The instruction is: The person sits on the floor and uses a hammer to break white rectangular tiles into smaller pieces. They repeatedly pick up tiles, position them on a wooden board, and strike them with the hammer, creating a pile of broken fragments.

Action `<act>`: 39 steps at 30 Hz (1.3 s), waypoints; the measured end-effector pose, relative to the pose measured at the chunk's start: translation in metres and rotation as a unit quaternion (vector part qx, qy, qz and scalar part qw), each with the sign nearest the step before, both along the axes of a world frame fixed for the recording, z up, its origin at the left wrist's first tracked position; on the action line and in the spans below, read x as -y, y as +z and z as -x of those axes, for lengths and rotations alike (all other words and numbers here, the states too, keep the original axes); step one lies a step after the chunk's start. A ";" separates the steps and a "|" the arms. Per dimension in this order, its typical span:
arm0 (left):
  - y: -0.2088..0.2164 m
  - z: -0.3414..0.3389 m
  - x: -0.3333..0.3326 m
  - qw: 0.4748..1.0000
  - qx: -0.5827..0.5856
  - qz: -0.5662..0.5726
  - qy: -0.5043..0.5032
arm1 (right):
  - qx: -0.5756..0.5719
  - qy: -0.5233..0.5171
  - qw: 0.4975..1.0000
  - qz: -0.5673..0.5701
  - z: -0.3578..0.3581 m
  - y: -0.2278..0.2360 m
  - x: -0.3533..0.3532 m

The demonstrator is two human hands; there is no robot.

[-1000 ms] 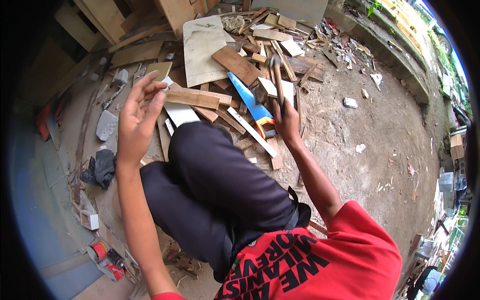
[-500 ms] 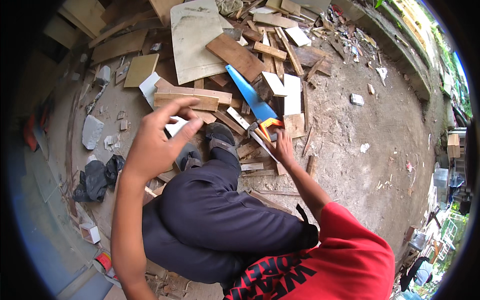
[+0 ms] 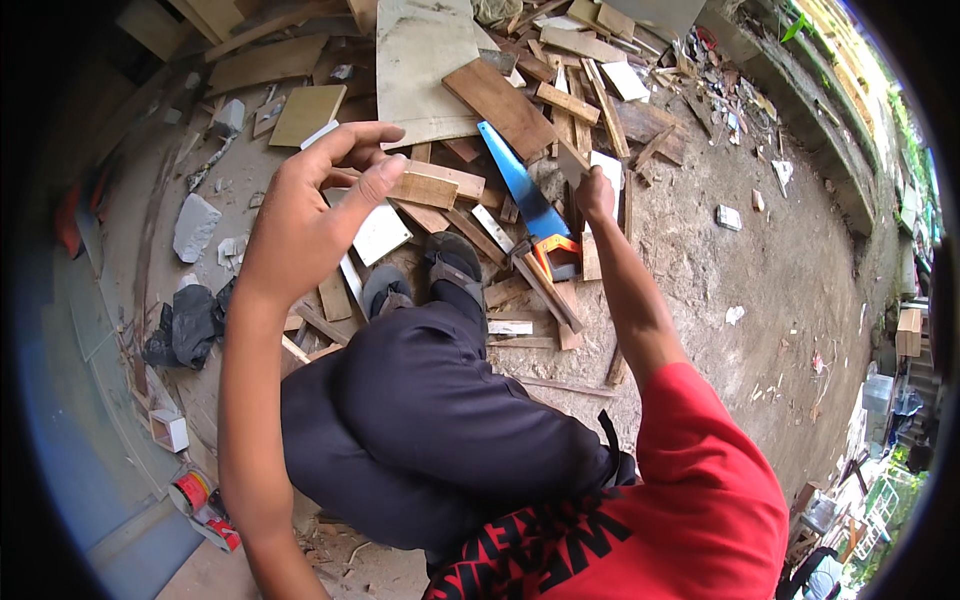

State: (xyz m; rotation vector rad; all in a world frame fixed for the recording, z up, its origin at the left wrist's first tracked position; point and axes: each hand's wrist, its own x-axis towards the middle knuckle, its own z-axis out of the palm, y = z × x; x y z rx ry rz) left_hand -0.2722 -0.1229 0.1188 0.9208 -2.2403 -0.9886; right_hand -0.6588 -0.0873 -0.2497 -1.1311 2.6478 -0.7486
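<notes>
My left hand (image 3: 310,225) is raised at the left, its thumb and fingers curved and apart with nothing between them. Below it lie a wooden block (image 3: 424,190) and a white board (image 3: 380,232). My right hand (image 3: 597,195) reaches forward and grips the near end of a small piece of board (image 3: 572,163), which stands tilted up. Just left of that hand lies a handsaw (image 3: 524,188) with a blue blade and an orange handle. A hammer (image 3: 545,288) with a wooden handle rests on scraps beside the saw's handle.
Wood offcuts and a large pale panel (image 3: 425,70) are heaped ahead. My sandalled feet (image 3: 450,262) stand at the pile's near edge. A black plastic bag (image 3: 190,325) and a white rubble chunk (image 3: 196,228) lie left. A concrete ledge (image 3: 800,130) runs along the far right.
My right hand has moved forward from beside the saw's handle and now grips the small piece of board, lifting its end. My left hand stays raised and open. The view has shifted slightly.
</notes>
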 end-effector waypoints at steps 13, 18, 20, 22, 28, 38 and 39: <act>0.005 0.020 -0.044 0.970 -0.126 -0.171 0.123 | 0.658 0.197 0.617 0.384 -0.105 0.275 -0.047; 0.029 0.017 -0.057 0.899 -0.319 -0.300 -0.008 | 0.628 0.260 0.627 0.380 -0.178 0.337 -0.064; 0.026 0.012 -0.052 0.876 -0.381 -0.295 0.020 | 0.569 0.293 0.673 0.370 -0.193 0.345 -0.065; 0.017 0.010 -0.050 0.860 -0.413 -0.297 0.046 | 0.498 0.330 0.729 0.334 -0.190 0.336 -0.066; -0.013 -0.020 -0.023 0.847 -0.367 -0.325 0.205 | 0.362 0.193 0.896 0.170 -0.126 0.145 -0.045; -0.003 -0.032 -0.042 0.827 -0.329 -0.424 0.167 | 0.038 0.082 0.993 -0.077 -0.119 -0.076 -0.231; -0.003 -0.033 -0.038 0.825 -0.326 -0.432 0.166 | 0.010 0.073 0.997 -0.029 -0.117 -0.079 -0.225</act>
